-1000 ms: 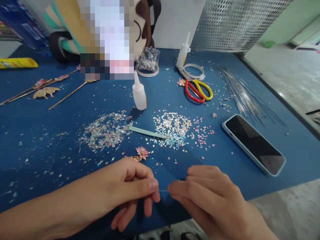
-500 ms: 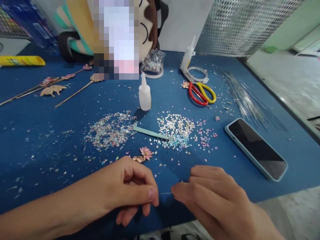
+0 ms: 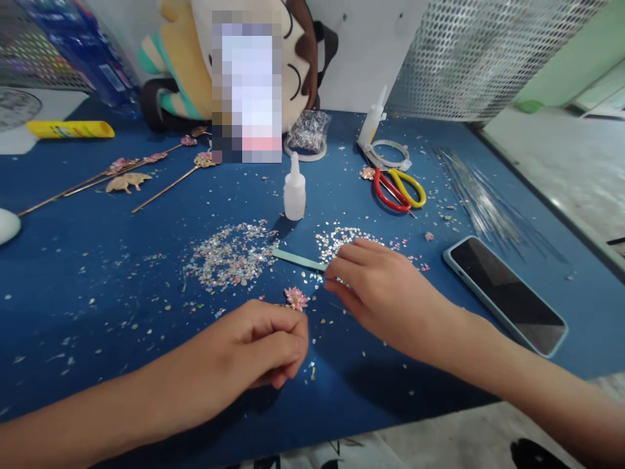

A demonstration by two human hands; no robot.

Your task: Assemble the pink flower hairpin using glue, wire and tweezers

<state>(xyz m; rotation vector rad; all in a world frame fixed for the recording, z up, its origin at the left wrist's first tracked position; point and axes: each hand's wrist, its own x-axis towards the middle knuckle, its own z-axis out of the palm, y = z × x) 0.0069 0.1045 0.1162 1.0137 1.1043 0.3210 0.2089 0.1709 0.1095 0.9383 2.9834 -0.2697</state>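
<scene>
My left hand is curled closed near the table's front. Whatever is between its fingers, if anything, is hidden. Just beyond its knuckles lies a pink flower ornament, with a gold piece mostly covered by the hand. My right hand reaches over the right pile of shiny flakes, palm down. Its bent fingertips meet the right end of slim teal tweezers, hiding that end. To the left spreads a pile of iridescent flakes. A white dropper bottle stands behind the tweezers.
Red-and-yellow-handled scissors and a second bottle are at back right. A phone and thin wires lie right. Gold hairpins, a yellow tube and a plush toy occupy the back left.
My right hand has moved forward from the front edge to the tweezers' right end. My left hand has curled tighter and shifted slightly up. The view has shifted a little.
</scene>
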